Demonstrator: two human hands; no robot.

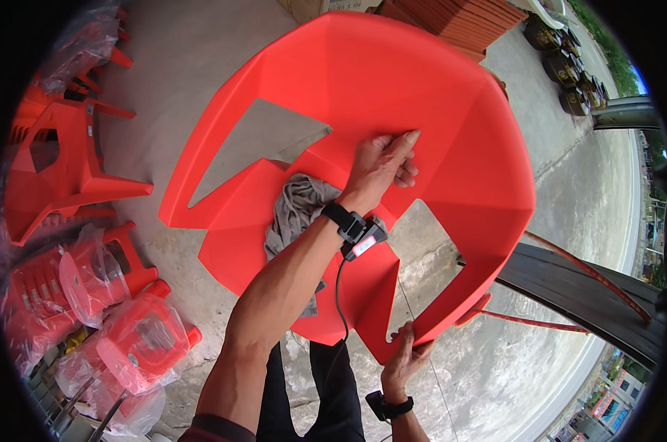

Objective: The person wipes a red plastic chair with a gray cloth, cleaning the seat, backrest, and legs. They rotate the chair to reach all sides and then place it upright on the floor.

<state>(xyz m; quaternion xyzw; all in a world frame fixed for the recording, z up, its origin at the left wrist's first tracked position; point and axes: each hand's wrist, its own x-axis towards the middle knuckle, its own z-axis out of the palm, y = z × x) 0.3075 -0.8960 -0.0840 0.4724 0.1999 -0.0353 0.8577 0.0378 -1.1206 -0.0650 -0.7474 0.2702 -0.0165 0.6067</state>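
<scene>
A red plastic armchair with faceted surfaces stands before me, its seat towards me. My left hand is at the inner face of the backrest, thumb against the curled fingers; nothing shows between them. My right hand grips the front lower end of the armrest on the right. On the seat lies a crumpled grey cloth, partly hidden beneath my left forearm. A wrist strap with a small black device and a cable sits on my left wrist, and another black strap on my right.
At left stand another red armchair and several red plastic stools wrapped in clear film. Behind the chair are a stack of reddish-brown slabs and a cardboard box. Dark jars and a metal post are at right.
</scene>
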